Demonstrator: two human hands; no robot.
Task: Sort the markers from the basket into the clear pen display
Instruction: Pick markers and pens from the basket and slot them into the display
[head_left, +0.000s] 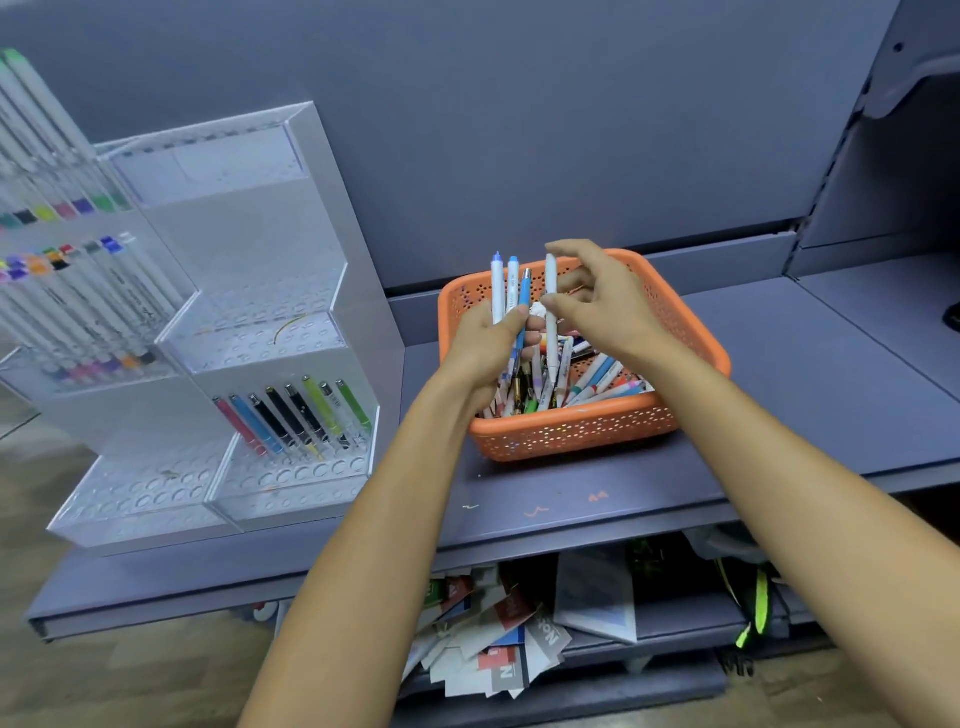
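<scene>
Clear acrylic pen display (249, 249), nine o'clock: few slots filled.
Orange perforated plastic basket (571, 434): heaped.
Left hand (483, 353): grips three markers (498, 286).
Right hand (605, 304): pinches white marker (551, 275).

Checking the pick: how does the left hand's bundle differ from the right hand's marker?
The left hand grips a bundle of three; the right hand pinches one white marker. The bundle shows blue caps and a blue barrel; the white marker shows none. Both stand upright over the orange basket.

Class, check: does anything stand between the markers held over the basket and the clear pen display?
Nothing visible does. The left hand and right hand hold markers above the basket; only shelf surface separates them from the display.
</scene>
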